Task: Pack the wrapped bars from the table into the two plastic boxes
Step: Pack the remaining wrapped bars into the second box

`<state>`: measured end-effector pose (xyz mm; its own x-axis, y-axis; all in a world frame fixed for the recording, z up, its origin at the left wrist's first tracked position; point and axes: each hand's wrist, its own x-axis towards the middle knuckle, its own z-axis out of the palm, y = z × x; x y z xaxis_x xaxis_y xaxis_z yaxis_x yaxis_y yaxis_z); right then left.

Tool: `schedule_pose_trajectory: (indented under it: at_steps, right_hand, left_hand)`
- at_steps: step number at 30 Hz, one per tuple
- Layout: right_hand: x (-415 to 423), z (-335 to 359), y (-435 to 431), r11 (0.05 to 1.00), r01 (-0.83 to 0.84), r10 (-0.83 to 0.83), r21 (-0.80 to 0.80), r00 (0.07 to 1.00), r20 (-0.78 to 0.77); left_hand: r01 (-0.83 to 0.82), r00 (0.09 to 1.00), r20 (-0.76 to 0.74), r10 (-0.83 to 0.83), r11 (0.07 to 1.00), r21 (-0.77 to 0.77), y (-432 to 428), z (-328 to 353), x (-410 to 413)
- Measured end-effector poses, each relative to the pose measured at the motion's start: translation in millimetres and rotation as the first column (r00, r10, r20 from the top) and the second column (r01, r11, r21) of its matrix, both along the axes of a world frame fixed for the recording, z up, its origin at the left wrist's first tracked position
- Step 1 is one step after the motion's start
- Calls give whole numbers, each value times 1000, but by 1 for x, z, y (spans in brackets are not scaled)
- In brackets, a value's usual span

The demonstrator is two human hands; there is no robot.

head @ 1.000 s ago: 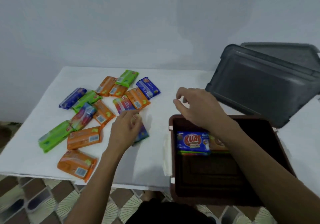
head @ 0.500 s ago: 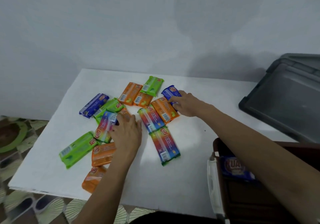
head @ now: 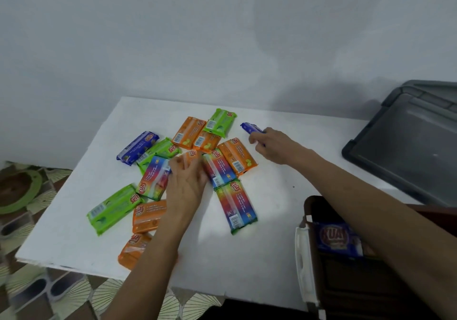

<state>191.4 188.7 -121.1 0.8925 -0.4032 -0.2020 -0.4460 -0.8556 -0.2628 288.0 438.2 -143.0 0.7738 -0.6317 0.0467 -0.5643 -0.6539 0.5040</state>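
Observation:
Several wrapped bars in orange, green, blue and rainbow wrappers lie scattered on the white table [head: 259, 257]. My left hand [head: 185, 183] pinches an orange bar [head: 191, 157] in the middle of the pile. Further right, my right hand [head: 274, 146] grips a blue bar [head: 249, 127], lifted a little off the table. The brown plastic box [head: 346, 290] stands at the lower right with a blue bar [head: 337, 239] inside it. My right forearm crosses over the box.
A dark grey box or lid [head: 405, 151] leans at the right edge of the table. A white latch [head: 305, 262] sits on the brown box's left side. Patterned floor tiles [head: 32, 290] show below the table's front edge.
The view has shifted left. My right hand has taken hold of the blue bar and raised it off the pile. My left hand has closed on the orange bar.

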Motion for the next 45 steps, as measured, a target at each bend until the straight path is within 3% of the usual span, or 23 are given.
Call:
schedule_pose_trajectory:
  at_steps: [3, 7, 11, 13, 16, 19, 25, 28, 29, 31, 33, 35, 36, 38, 40, 42, 43, 45]
  right_hand:
    - [-25, 17, 0, 993, 93, -109, 74, 961, 253]
    - [-79, 39, 5, 972, 162, -225, 170, 849, 479]
    - [-155, 71, 17, 963, 171, -267, 211, 732, 627]
    - [-194, 85, 26, 949, 164, -305, 268, 687, 660]
    - [-248, 100, 38, 901, 133, -390, 414, 666, 636]
    - [-288, 100, 45, 812, 107, -477, 574, 689, 546]
    - [-310, 58, 56, 607, 96, -537, 789, 781, 318]
    - [-298, 38, 64, 429, 117, -554, 896, 817, 159]
    - [-294, 33, 65, 450, 138, -534, 882, 834, 142]
    - [-288, 28, 62, 685, 200, -437, 701, 882, 176]
    - [-287, 31, 62, 887, 217, -314, 408, 931, 188]
    - [-289, 35, 62, 951, 198, -252, 240, 942, 222]
    - [-291, 37, 62, 948, 201, -265, 246, 926, 267]
    - [-293, 46, 62, 843, 226, -446, 489, 801, 398]
    - [-296, 62, 61, 519, 79, -677, 851, 645, 354]
    - [-300, 74, 58, 218, -111, -745, 970, 623, 239]
    - [-303, 76, 56, 170, -148, -744, 974, 630, 225]
    - [-311, 80, 52, 189, -145, -746, 971, 622, 238]
  left_hand:
    - [-40, 979, -205, 8, 988, -151, -5, 18, -13]
    - [-48, 956, -287, -60, 934, -354, -18, 46, -37]
    - [-146, 870, -459, -180, 795, -589, -36, 76, -82]
    - [-132, 865, -432, -254, 717, -685, -43, 91, -107]
    - [-127, 851, -403, -336, 614, -779, -49, 102, -137]
    - [-164, 779, -464, -423, 576, -801, -54, 99, -165]
    - [-159, 695, -543, -471, 636, -755, -60, 81, -205]
    - [-135, 703, -546, -456, 668, -732, -60, 75, -212]
    - [-125, 706, -542, -455, 674, -728, -60, 74, -213]
    - [-117, 711, -542, -448, 684, -720, -59, 74, -214]
    - [-105, 713, -540, -447, 694, -713, -58, 76, -215]
    - [-77, 705, -539, -460, 706, -704, -57, 78, -216]
    - [-70, 694, -545, -470, 710, -701, -56, 80, -218]
    - [-58, 675, -550, -492, 708, -704, -56, 85, -223]
    - [-27, 660, -549, -512, 715, -699, -59, 90, -231]
    - [50, 677, -512, -528, 727, -685, -63, 92, -238]
    - [122, 697, -476, -536, 743, -658, -65, 93, -239]
    - [335, 744, -365, -560, 785, -521, -68, 94, -234]
